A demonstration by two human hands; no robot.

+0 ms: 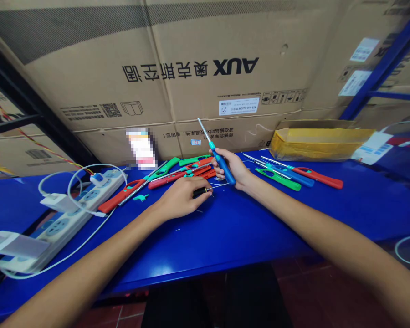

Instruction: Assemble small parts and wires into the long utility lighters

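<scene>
The cardboard carton [177, 98] behind the bench bore, upside down, the brand mark "AUX" [236, 67] in heavy black, beside the Chinese name 奥克斯空调 [164, 71]. Lower down, a white label [239, 106] seemed to show "25", though the view was poor, and an inverted printed notice [198, 138] ended in 谢谢您!

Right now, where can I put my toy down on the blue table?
The blue table is bare between the forearms, in front of the left hand and right hand, and below the red-handled tool on the right. It's crowded behind the hands, where red and green tools pile up.
</scene>
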